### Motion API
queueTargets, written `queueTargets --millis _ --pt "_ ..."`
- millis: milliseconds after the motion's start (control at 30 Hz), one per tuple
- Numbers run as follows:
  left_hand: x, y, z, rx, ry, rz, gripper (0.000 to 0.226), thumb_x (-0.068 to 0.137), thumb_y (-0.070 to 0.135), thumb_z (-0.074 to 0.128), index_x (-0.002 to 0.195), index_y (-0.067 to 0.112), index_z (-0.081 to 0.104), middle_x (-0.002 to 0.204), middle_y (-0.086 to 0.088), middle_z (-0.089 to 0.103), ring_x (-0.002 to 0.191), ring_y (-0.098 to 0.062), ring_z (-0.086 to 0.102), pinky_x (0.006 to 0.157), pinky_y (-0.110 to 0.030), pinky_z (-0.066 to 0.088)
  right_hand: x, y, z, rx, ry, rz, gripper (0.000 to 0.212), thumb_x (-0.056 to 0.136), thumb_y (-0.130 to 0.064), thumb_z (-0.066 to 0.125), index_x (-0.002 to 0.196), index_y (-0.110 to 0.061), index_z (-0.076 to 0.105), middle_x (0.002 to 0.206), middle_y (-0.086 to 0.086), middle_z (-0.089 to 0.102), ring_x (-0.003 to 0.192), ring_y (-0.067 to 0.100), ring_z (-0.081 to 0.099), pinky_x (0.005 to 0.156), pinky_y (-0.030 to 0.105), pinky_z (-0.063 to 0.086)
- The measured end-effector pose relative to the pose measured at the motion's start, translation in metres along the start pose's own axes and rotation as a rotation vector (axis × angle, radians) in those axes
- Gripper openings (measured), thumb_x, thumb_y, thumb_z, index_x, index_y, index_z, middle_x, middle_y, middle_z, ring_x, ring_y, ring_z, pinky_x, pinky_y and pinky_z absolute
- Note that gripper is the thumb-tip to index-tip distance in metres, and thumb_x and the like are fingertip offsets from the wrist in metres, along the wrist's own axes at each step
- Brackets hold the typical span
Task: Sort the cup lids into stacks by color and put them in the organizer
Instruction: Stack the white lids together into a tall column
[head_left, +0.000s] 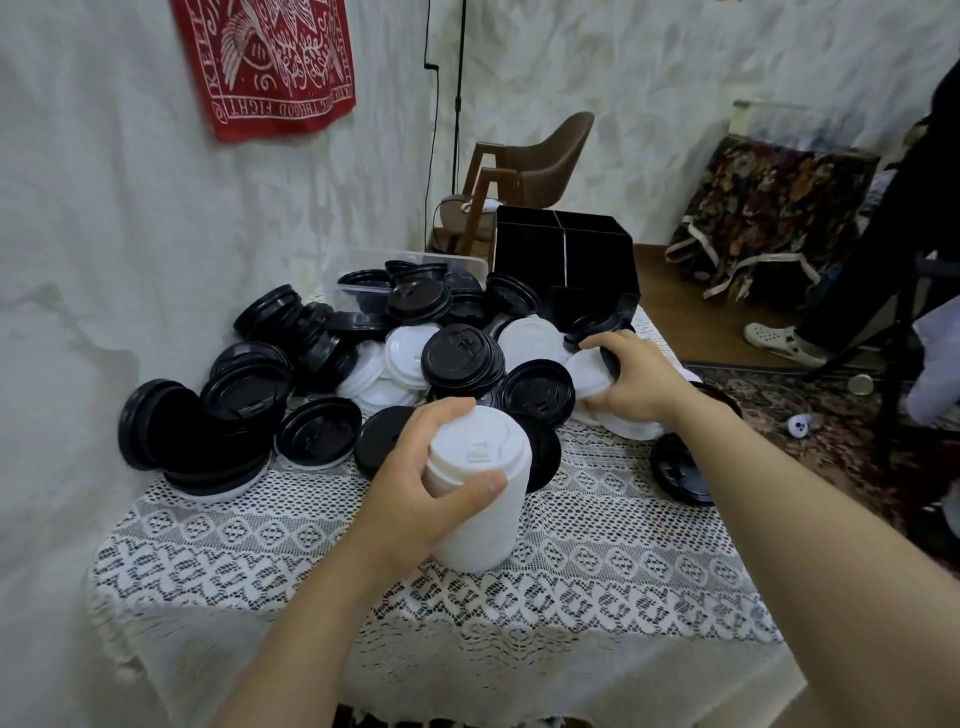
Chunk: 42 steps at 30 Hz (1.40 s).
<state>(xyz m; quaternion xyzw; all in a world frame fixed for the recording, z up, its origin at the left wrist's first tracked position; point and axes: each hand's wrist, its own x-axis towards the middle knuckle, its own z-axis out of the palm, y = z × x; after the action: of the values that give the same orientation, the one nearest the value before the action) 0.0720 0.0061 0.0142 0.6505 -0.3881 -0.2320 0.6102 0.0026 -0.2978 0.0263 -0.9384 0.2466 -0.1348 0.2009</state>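
Two hands held lids. The left hand (415, 486) curled round a tall white stack (485, 514). The right hand (636, 379) pinched one white lid (586, 370) at the edge of the mixed pile (462, 358).

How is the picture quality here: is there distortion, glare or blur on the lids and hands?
Head view: wide-angle stretch lengthens both forearms toward the bottom edge; light is soft, with only faint sheen on the black lids; the white lid stack in the left hand is bright, its layers hard to separate; the right hand gripping a white lid is sharp; the organizer is dark inside.
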Motion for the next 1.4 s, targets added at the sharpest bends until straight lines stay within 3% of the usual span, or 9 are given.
queueTargets --millis 200,433,567,700,833,1000,1200,1400 --pt "-0.001 0.0 0.001 0.006 0.006 0.003 0.068 0.056 0.059 0.071 0.12 0.049 0.049 0.128 0.018 0.051 0.11 0.002 0.054 0.081 -0.013 0.047 -0.009 0.001 0.003 0.122 0.109 -0.043 0.077 0.062 -0.038 0.089 0.129 -0.025 0.053 0.129 -0.004 0.045 0.123 0.019 0.041 0.104 0.035 0.037" --pt "-0.001 0.0 0.001 0.013 0.004 -0.002 0.07 0.056 0.06 0.071 0.122 0.049 0.049 0.129 0.018 0.05 0.109 0.003 0.053 0.082 -0.015 0.047 -0.015 -0.003 0.0 0.144 0.126 -0.079 0.07 0.072 -0.041 0.082 0.132 -0.026 0.049 0.127 -0.01 0.044 0.12 0.016 0.046 0.101 0.038 0.041" --pt "-0.001 0.001 0.0 0.01 0.001 -0.002 0.069 0.057 0.06 0.071 0.121 0.05 0.048 0.129 0.017 0.05 0.111 0.001 0.053 0.082 -0.015 0.047 -0.013 -0.008 -0.004 0.063 0.112 -0.054 0.072 0.071 -0.043 0.082 0.133 -0.029 0.046 0.133 -0.005 0.042 0.117 0.02 0.049 0.096 0.044 0.045" --pt "-0.001 0.002 0.0 0.001 -0.001 0.004 0.067 0.057 0.059 0.071 0.12 0.049 0.049 0.129 0.016 0.051 0.109 0.003 0.054 0.08 -0.011 0.046 -0.012 -0.015 -0.006 0.068 0.172 -0.043 0.079 0.069 -0.043 0.084 0.135 -0.024 0.044 0.134 0.0 0.039 0.113 0.017 0.046 0.092 0.034 0.042" --pt "0.0 0.002 0.001 0.01 -0.003 0.004 0.065 0.057 0.06 0.07 0.118 0.052 0.048 0.129 0.017 0.051 0.11 0.002 0.053 0.081 -0.013 0.047 -0.011 -0.018 -0.004 0.198 0.271 -0.028 0.082 0.07 -0.035 0.086 0.137 -0.021 0.042 0.134 0.002 0.039 0.121 0.017 0.042 0.094 0.026 0.034" --pt "0.0 0.001 0.0 0.007 -0.001 0.009 0.064 0.058 0.059 0.07 0.117 0.051 0.049 0.128 0.017 0.051 0.111 0.003 0.053 0.082 -0.012 0.046 -0.009 -0.027 -0.002 0.323 0.356 -0.034 0.078 0.073 -0.034 0.084 0.136 -0.022 0.041 0.122 -0.004 0.039 0.11 0.011 0.042 0.091 0.025 0.036" --pt "0.0 0.0 0.001 0.01 0.003 0.007 0.065 0.057 0.06 0.07 0.118 0.05 0.049 0.129 0.017 0.051 0.111 0.003 0.053 0.082 -0.012 0.045 -0.004 -0.035 -0.002 0.346 0.355 -0.025 0.06 0.085 -0.028 0.074 0.136 -0.021 0.042 0.117 0.002 0.052 0.1 0.017 0.055 0.078 0.02 0.041" --pt "0.001 0.001 0.001 0.017 0.004 0.004 0.065 0.057 0.06 0.07 0.118 0.05 0.049 0.129 0.017 0.051 0.112 0.002 0.052 0.083 -0.013 0.045 0.002 -0.034 0.003 0.281 0.188 -0.008 0.054 0.089 -0.014 0.063 0.14 -0.016 0.045 0.139 0.006 0.046 0.128 0.02 0.044 0.098 0.027 0.035"
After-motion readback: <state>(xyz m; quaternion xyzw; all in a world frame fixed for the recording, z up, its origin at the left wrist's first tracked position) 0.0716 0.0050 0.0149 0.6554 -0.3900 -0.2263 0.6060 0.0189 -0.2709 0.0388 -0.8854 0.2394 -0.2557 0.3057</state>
